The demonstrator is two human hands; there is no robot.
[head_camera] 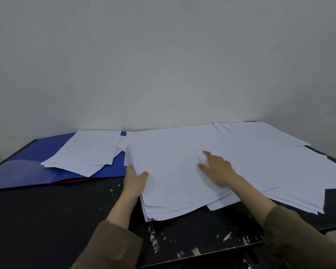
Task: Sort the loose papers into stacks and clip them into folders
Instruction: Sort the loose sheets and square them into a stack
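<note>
Open folder (37, 167) sits far left on the table (66, 210) with loose sheets (85, 152) on it; paper stack (173, 181) center, more papers (269, 162) spread right.

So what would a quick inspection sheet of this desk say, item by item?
Surface: black table top, paint chipped white near the front edge.
Job's things: thick stack of white paper sheets in the middle; open blue plastic folder at left with a few loose white sheets on it; more spread white papers at right.
Clutter: nothing seen.
Grips: left hand holds the stack's left edge, thumb on top; right hand rests flat on the stack, fingers straight.
Cables: nothing seen.
Surroundings: plain pale grey wall behind the table.
</note>
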